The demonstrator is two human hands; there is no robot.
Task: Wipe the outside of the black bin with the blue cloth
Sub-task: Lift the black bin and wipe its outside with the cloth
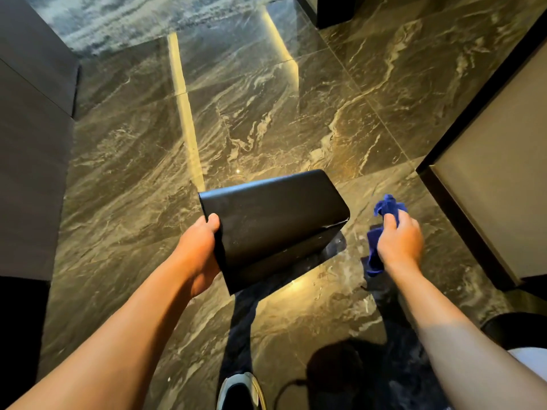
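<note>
A smooth black box-shaped bin is in the lower middle of the frame, held up above the shiny dark marble floor. It is tipped on its side, so one flat black wall faces up toward the camera. The left hand grips the bin at its left edge. The thumb lies on the top wall and the other fingers are hidden under the bin.

The right hand is to the right of the bin, in the lower right part of the frame. It is closed around a crumpled dark blue cloth. One bunch of cloth sticks up above the hand and another bit hangs down below it. The cloth and the right hand are near the bin's right end but do not touch it. There is a gap of floor showing between them.

At the bottom middle of the frame is the tip of a grey and white shoe. Dark shadows of the arms and bin fall on the floor.
</note>
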